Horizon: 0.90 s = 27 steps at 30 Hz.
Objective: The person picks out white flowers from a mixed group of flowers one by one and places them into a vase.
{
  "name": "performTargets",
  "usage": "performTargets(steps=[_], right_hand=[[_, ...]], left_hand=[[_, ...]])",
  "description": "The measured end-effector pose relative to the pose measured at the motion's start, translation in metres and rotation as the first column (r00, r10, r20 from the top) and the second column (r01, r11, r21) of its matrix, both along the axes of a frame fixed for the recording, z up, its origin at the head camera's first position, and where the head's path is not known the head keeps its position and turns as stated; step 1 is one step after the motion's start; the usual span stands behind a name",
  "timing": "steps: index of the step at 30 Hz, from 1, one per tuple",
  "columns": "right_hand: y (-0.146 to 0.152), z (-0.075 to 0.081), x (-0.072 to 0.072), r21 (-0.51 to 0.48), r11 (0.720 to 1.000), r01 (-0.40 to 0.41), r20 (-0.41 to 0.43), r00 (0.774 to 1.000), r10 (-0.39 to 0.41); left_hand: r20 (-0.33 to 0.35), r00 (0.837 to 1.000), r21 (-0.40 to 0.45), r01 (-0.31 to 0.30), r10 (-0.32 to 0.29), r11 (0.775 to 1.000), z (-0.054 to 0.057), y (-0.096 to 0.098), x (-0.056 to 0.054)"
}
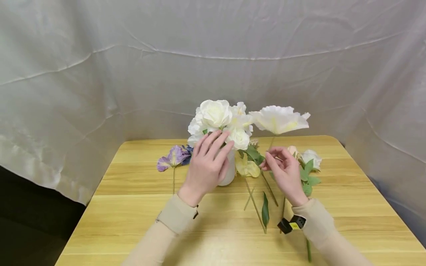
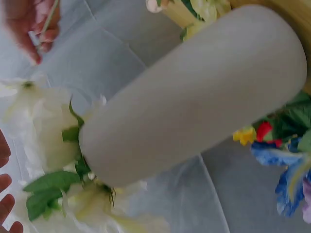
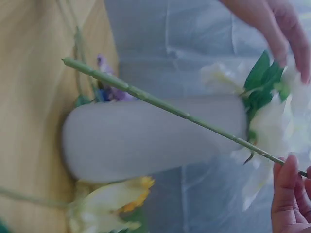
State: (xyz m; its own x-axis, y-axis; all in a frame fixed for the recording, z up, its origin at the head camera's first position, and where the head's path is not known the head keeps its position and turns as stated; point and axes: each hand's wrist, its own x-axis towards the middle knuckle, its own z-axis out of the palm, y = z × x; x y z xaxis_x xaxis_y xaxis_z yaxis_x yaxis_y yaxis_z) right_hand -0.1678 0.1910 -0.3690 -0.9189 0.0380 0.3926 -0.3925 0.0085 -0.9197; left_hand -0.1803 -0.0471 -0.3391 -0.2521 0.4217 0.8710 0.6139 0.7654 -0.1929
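My right hand (image 1: 285, 170) pinches the thin green stem (image 3: 163, 103) of a large white flower (image 1: 279, 120) between thumb and fingers. The bloom stands above the hand, and the stem's bare lower end slants across in front of the vase in the right wrist view. A pale, smooth vase (image 2: 194, 99) stands upright on the table, holding white roses (image 1: 216, 112) and other white blooms with green leaves. In front of this bunch is my left hand (image 1: 208, 162), its fingers spread and fairly straight. Whether they touch the petals I cannot tell.
On the wooden table (image 1: 133, 221), a purple flower (image 1: 174, 157) and a blue one lie left of the vase. A yellow flower (image 1: 247, 167), several stems, a loose leaf (image 1: 265, 210) and a white rose (image 1: 311, 159) lie to the right. Grey cloth (image 1: 213, 33) hangs behind.
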Motion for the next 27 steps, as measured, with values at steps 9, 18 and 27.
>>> performTargets(steps=[9, 18, 27], right_hand=[[-0.028, 0.027, -0.008, -0.153, 0.988, -0.018, -0.264, 0.964, -0.023], [-0.046, 0.053, -0.02, -0.279, 0.96, 0.005, -0.42, 0.898, -0.127], [-0.062, 0.07, -0.023, -0.418, 0.908, 0.013, -0.533, 0.806, -0.257]], left_hand=[[0.119, 0.989, -0.029, -0.087, 0.09, 0.996, 0.007, -0.019, -0.009], [0.225, 0.97, -0.039, -0.09, 0.096, 0.995, 0.01, -0.03, -0.017], [0.254, 0.961, -0.038, -0.1, 0.106, 0.994, 0.009, -0.041, -0.024]])
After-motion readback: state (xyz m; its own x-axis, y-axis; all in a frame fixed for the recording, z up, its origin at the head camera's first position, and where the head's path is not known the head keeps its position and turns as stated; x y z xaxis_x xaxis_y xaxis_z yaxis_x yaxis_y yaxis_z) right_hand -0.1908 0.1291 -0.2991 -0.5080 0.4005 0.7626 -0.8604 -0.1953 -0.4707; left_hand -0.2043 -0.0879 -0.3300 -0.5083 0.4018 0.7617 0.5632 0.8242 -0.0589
